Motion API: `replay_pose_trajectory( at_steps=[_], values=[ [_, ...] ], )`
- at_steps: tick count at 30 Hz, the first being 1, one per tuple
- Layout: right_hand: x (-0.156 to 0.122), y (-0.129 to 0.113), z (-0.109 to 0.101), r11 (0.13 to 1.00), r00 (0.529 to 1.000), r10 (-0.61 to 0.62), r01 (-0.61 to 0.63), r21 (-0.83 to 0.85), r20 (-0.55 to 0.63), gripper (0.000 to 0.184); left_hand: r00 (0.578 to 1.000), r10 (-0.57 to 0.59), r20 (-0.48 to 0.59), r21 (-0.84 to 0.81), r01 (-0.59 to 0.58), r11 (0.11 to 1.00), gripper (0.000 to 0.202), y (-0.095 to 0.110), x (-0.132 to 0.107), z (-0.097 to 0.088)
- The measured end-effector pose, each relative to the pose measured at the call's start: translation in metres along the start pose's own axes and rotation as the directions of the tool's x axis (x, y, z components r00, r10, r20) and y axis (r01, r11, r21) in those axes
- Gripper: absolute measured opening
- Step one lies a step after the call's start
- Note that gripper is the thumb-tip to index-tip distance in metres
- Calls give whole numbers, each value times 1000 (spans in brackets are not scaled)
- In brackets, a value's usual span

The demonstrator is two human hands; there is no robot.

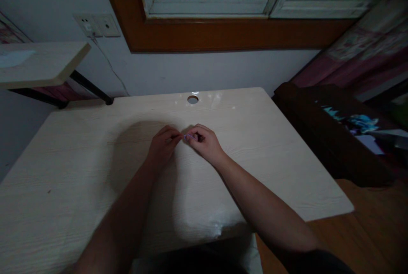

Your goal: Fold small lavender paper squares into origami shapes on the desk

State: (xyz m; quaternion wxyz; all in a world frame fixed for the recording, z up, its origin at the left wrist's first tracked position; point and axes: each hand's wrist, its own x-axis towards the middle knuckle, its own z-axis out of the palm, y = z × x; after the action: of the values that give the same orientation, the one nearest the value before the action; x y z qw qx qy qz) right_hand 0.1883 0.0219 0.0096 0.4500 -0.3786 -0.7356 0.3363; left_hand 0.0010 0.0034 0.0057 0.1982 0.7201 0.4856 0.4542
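Note:
Both hands meet above the middle of a pale wood-grain desk (pixel 255 138). A thin purple cord (pixel 190 137), bent into a small loop, shows at the thumb and forefinger of my right hand (pixel 205 140), which is closed on it. My left hand (pixel 163 143) is pinched too, its fingertips touching or almost touching the loop from the left. Whether it grips an end of the cord is too small to make out. The rest of the cord is hidden by the right fingers.
A round cable hole (pixel 193 100) is near the desk's back edge. At left, a raised shelf (pixel 41 63) stands on black legs. A wall socket (pixel 95 25) has a plugged white cable. To the right is a dark cabinet (pixel 318 138) with scattered items. A window (pixel 210 10) is ahead.

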Motion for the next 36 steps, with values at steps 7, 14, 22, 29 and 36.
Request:
replay_pose_trajectory(
  at_steps=[7,14,22,29,36],
  values=[
    [0,-1,-2,998,999,29,-31,55,32,9,999,-33,42,-49,35,998,10,0,1,-1],
    [2,4,0,992,996,82,-86,93,43,12,995,-78,66,-62,82,995,11,-4,2,0],
    [1,11,0,982,989,146,-148,117,28,15,992,-102,73,-68,107,992,13,-4,2,-1],
    [0,13,3,973,982,185,-188,136,36,18,987,-131,89,-63,137,989,17,-6,2,-3],
    [1,16,2,933,969,248,-242,264,12,21,983,-166,75,-103,173,979,19,-7,2,-4]
  ],
)
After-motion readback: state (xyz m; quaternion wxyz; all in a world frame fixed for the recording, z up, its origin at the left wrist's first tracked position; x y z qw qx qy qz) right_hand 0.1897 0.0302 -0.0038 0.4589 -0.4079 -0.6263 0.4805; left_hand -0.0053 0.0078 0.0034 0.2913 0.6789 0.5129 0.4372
